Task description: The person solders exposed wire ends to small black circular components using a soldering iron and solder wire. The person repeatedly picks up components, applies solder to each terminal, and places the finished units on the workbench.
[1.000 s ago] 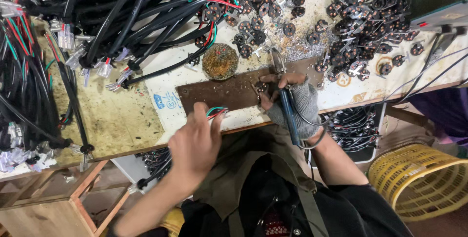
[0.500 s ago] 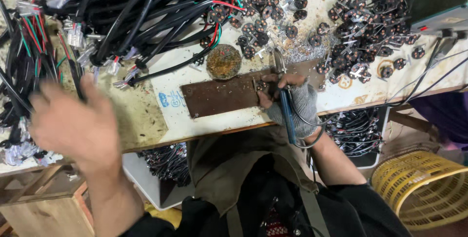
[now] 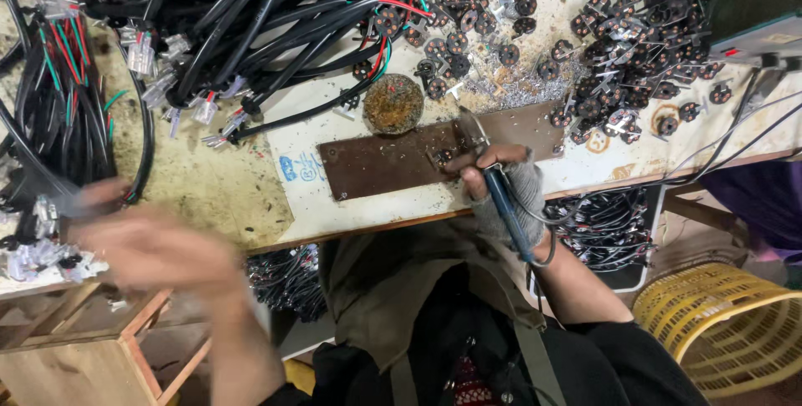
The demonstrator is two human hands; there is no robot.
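My right hand (image 3: 501,185), in a grey fingerless glove, grips a blue-handled soldering iron (image 3: 505,205) with its tip resting on a brown rectangular plate (image 3: 376,164) at the bench's front edge. A small round plug part (image 3: 441,155) lies on the plate by my fingertips. My left hand (image 3: 146,247) is blurred with motion at the far left, over the bench edge near a bundle of black cables (image 3: 50,122) with red and green wires. I cannot tell whether it holds anything.
Thick black cables (image 3: 234,13) with clear connector ends cover the back left of the bench. Several small round plug parts (image 3: 618,30) are heaped at the back right. A rusty round pad (image 3: 393,104) sits behind the plate. A yellow basket (image 3: 727,331) stands on the floor at right.
My left hand has left the brown plate and swung far to the left toward the cable bundle. My right hand has kept the soldering iron at the plate.
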